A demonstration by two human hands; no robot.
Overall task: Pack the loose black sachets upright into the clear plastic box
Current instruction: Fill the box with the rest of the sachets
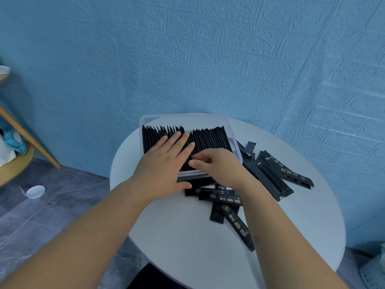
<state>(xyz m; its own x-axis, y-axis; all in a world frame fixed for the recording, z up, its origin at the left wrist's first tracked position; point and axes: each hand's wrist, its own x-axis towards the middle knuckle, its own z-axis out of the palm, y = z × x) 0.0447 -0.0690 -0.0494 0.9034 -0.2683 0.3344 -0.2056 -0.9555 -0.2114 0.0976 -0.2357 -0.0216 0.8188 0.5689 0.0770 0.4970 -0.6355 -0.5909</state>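
Sachets (210, 138) upright in box (183, 119), left fingers (175, 140) flat on them, right fingers (203, 157) pinching one

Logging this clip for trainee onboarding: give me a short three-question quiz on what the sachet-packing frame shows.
1. True or false: the left hand lies flat on the upright sachets in the clear box.
2. The loose sachets lie: A) on the floor; B) on the table beside the box; C) on a shelf.
3. Fill in: the table top's shape is ___.
Key: 1 true; 2 B; 3 round.
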